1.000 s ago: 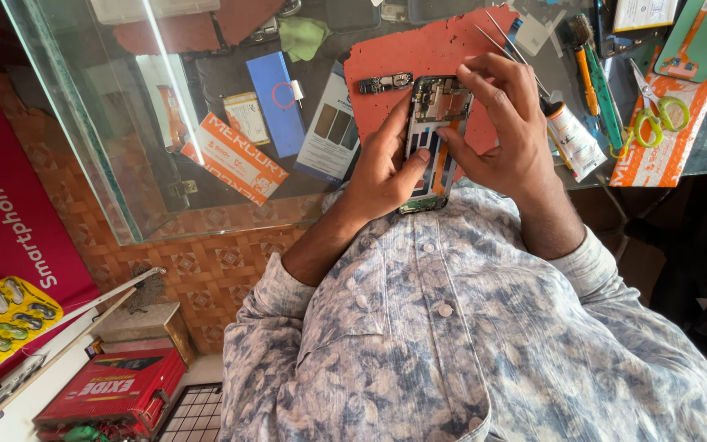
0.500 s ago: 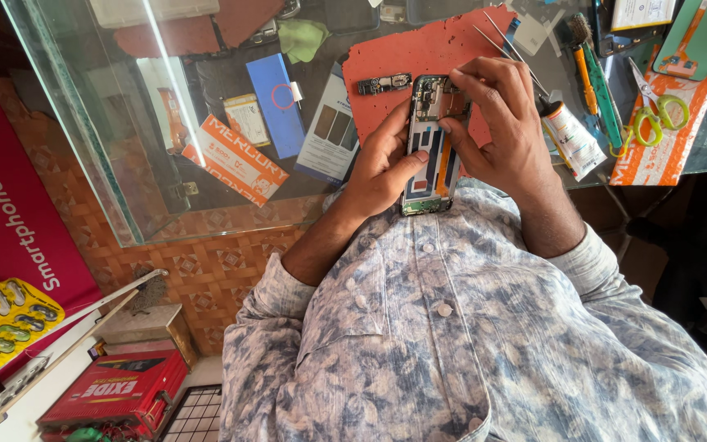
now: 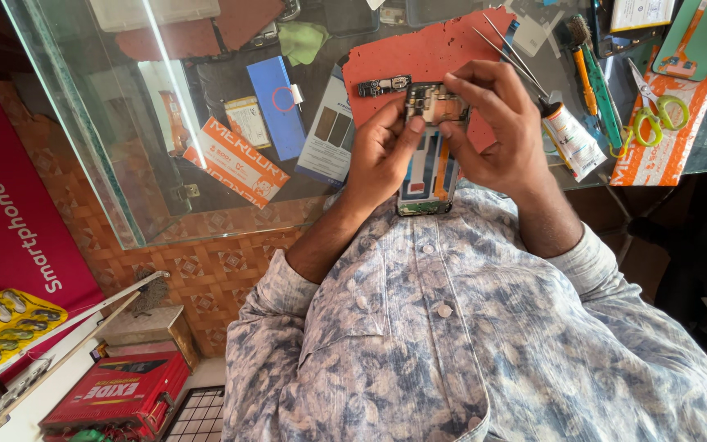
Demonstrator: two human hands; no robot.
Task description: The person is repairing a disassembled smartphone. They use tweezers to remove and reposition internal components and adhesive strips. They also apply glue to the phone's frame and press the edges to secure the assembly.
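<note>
Centrally, an opened smartphone (image 3: 429, 155) with its back cover off is being held upright between two hands, just above the near edge of a glass counter (image 3: 108, 147), its circuit boards and orange ribbon cable showing. The left hand (image 3: 382, 155) is curling around the phone's left side, thumb pressing the frame, while the right hand (image 3: 497, 131) is gripping the right side, its fingertips (image 3: 452, 82) pinching at the top. Behind the phone, a red work mat (image 3: 419, 53) is lying on the counter, carrying a small black circuit part (image 3: 384, 85). Right of the phone, a white glue tube (image 3: 573, 141), tweezers (image 3: 511, 51) and green-handled scissors (image 3: 656, 102) are resting. Left of it, a blue box (image 3: 276, 106) is sitting under the glass.
</note>
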